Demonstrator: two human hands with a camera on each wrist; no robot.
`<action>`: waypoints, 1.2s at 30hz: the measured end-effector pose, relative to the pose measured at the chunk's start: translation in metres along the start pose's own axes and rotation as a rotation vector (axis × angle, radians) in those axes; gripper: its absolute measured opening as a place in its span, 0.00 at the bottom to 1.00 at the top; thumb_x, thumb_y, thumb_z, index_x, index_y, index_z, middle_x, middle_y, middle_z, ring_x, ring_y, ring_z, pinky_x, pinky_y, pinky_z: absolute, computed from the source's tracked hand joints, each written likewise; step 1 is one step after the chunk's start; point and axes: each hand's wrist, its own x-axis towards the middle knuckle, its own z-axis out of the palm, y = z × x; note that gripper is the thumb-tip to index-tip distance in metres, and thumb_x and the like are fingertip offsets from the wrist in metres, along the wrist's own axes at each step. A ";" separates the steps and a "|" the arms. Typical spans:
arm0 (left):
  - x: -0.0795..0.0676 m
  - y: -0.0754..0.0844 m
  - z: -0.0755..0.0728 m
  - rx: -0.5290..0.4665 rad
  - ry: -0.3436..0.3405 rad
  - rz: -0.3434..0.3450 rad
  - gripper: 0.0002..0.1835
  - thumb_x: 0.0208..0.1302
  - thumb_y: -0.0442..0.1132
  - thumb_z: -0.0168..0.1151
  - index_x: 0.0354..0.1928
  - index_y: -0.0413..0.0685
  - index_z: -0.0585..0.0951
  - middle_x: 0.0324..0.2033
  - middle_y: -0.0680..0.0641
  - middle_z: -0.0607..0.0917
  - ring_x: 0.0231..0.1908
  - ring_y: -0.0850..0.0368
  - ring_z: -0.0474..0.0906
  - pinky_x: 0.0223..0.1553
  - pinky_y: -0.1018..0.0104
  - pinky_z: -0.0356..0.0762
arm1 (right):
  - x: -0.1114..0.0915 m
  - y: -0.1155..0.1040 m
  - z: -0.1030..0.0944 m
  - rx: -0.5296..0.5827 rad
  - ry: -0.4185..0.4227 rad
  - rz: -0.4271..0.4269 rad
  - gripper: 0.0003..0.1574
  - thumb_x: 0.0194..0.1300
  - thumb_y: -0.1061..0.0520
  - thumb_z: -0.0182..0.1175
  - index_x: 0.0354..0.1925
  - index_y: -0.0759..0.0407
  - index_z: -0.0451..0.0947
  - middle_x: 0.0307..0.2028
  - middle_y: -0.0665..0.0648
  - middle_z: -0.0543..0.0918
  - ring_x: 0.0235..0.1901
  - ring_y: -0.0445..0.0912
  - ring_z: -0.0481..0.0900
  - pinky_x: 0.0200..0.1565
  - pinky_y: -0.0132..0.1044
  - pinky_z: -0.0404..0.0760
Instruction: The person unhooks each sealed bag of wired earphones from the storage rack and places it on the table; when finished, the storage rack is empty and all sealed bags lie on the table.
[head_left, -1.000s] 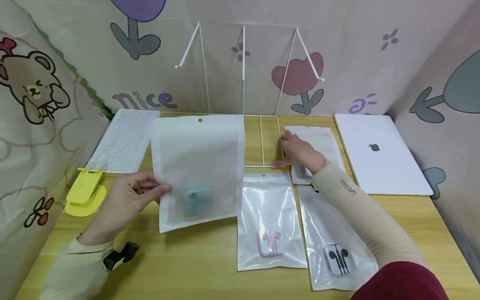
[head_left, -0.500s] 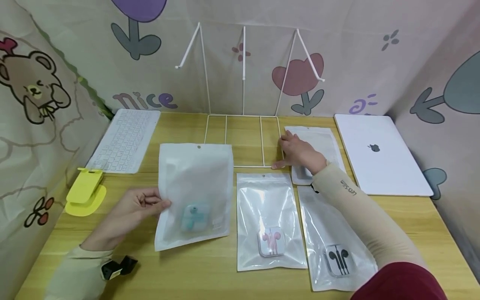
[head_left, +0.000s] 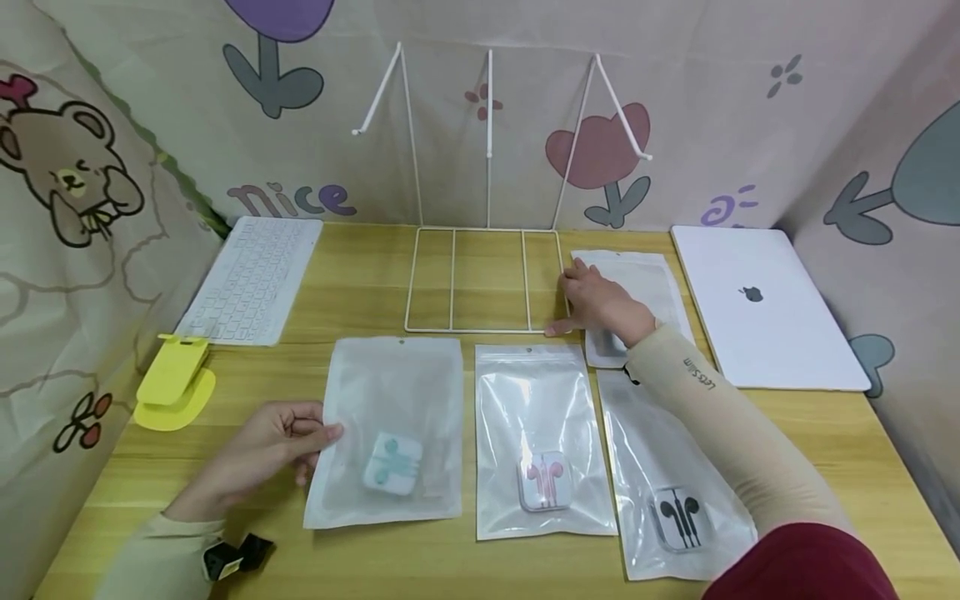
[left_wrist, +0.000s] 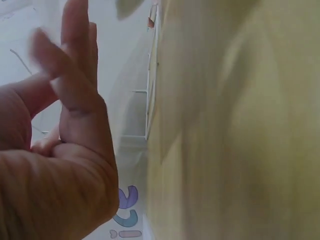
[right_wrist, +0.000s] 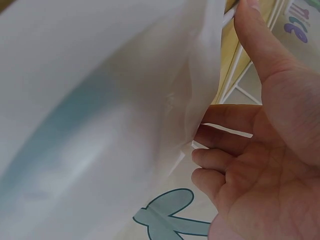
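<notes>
My left hand (head_left: 270,446) pinches the left edge of a frosted zip bag (head_left: 397,387) with teal earphones in a square case (head_left: 393,463) inside. The bag lies low over the table, its near left corner slightly raised. My right hand (head_left: 600,304) rests at the right side of a white wire rack (head_left: 487,332), thumb at its front corner. Beneath that hand and wrist is another white zip bag (head_left: 637,271), partly hidden. In the right wrist view, this bag (right_wrist: 100,130) fills the left side, with the fingers loosely extended beside it.
One zip bag (head_left: 528,400) holds pink earphones; another (head_left: 637,450) holds black ones, partly under the right sleeve. A white keyboard (head_left: 251,279) and yellow phone stand (head_left: 174,379) lie left, a white laptop (head_left: 765,317) right. The rack's three arms rise against the patterned cloth.
My left hand has lowered the teal-earphone bag toward me, from in front of the rack down to the table left of the pink-earphone bag. My right hand stays at the rack.
</notes>
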 end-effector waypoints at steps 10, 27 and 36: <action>-0.001 -0.011 0.001 -0.013 -0.055 -0.049 0.14 0.68 0.36 0.64 0.33 0.29 0.75 0.18 0.45 0.81 0.17 0.59 0.76 0.15 0.61 0.79 | 0.000 0.003 0.003 -0.004 0.004 0.004 0.64 0.54 0.34 0.71 0.72 0.70 0.58 0.75 0.68 0.49 0.73 0.68 0.41 0.66 0.63 0.56; 0.002 -0.009 0.002 0.295 -0.072 -0.190 0.19 0.66 0.48 0.66 0.31 0.38 0.76 0.16 0.41 0.82 0.16 0.46 0.81 0.16 0.56 0.80 | -0.001 0.003 0.003 -0.004 0.028 -0.034 0.61 0.53 0.34 0.72 0.69 0.71 0.63 0.74 0.68 0.53 0.74 0.62 0.37 0.68 0.60 0.52; 0.002 0.008 -0.015 0.414 0.080 -0.188 0.20 0.64 0.52 0.67 0.40 0.39 0.79 0.21 0.46 0.83 0.19 0.49 0.82 0.15 0.61 0.78 | 0.000 0.002 0.001 -0.004 0.030 -0.044 0.60 0.53 0.34 0.72 0.67 0.71 0.65 0.73 0.69 0.54 0.74 0.62 0.38 0.69 0.58 0.50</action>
